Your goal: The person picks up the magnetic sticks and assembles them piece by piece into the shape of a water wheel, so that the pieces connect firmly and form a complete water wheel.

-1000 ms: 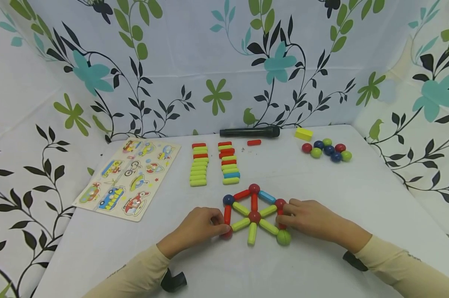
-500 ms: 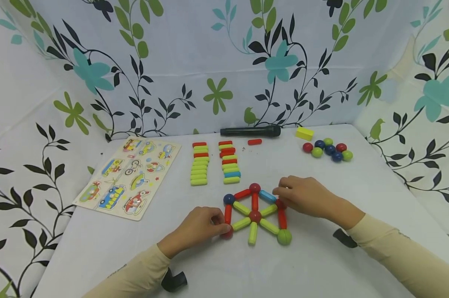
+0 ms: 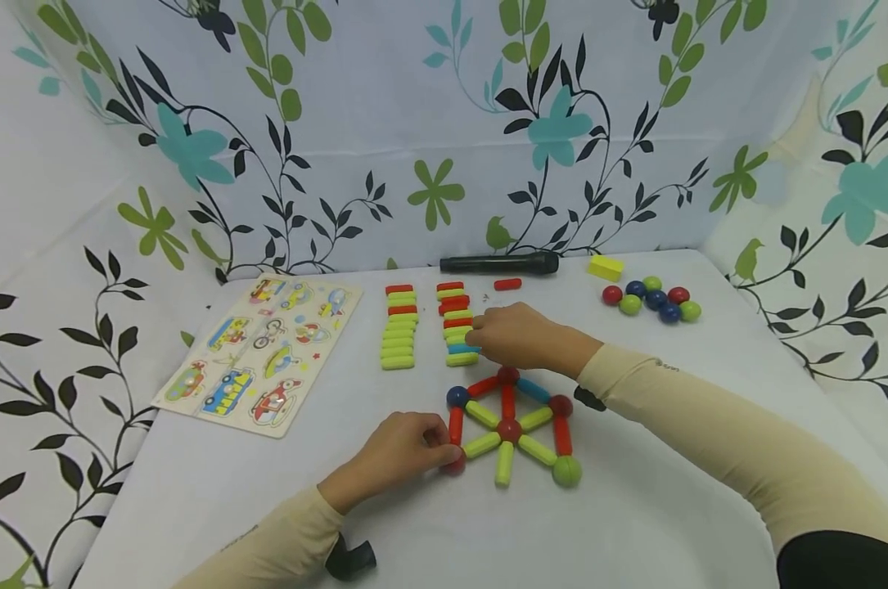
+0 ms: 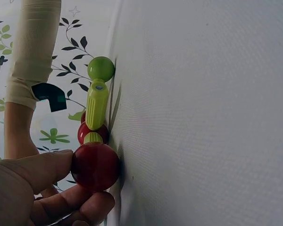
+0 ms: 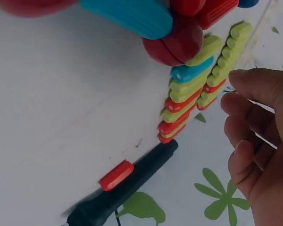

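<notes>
A wheel-like frame of magnetic rods and balls lies on the table, with a red centre ball and several yellow-green spokes. My left hand pinches the red ball at its lower left corner between thumb and fingers. A green ball forms the lower right corner; the bottom spoke has a bare end. Beyond the frame, my right hand is at the right-hand column of rods, near the blue rod. In the right wrist view its fingers are loosely bent and hold nothing.
A second column of rods lies left of the first. Farther back are a black microphone, a lone red rod, a yellow block and several loose balls. A vehicle puzzle board lies at left.
My right hand has left the red rod on the frame's right side and moved up and left to the rod column. My left hand still holds the red corner ball.
</notes>
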A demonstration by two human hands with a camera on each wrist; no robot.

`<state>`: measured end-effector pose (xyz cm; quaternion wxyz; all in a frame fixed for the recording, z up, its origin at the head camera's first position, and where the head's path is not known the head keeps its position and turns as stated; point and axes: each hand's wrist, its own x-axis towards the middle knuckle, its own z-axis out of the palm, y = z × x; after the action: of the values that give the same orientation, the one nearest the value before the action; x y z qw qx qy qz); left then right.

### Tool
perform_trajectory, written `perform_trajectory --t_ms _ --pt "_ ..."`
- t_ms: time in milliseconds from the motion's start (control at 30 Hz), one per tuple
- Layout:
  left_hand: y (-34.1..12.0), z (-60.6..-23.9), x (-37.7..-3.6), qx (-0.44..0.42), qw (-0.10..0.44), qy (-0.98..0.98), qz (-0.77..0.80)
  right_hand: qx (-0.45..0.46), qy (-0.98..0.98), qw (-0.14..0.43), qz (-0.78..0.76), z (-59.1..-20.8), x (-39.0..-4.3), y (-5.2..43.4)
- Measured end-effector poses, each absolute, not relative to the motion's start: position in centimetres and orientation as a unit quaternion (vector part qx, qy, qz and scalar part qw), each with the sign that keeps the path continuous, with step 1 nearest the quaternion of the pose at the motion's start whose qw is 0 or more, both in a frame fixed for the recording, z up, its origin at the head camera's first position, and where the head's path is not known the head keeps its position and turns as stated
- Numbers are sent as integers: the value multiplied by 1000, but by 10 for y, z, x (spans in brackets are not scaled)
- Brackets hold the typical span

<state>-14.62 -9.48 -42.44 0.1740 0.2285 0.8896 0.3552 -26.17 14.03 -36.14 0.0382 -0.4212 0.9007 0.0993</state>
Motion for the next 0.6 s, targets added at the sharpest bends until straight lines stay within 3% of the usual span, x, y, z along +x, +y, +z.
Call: perform_trajectory --t_ms 233,433,600 --pt "-93 -425 -145 226 170 890 358 -352 932 37 74 -361 -279 162" --pt "-94 -425 -146 224 172 892 354 -183 983 12 31 -363 -311 246" --pt "-95 -426 -146 223 175 892 351 -93 994 33 45 -376 -326 306"
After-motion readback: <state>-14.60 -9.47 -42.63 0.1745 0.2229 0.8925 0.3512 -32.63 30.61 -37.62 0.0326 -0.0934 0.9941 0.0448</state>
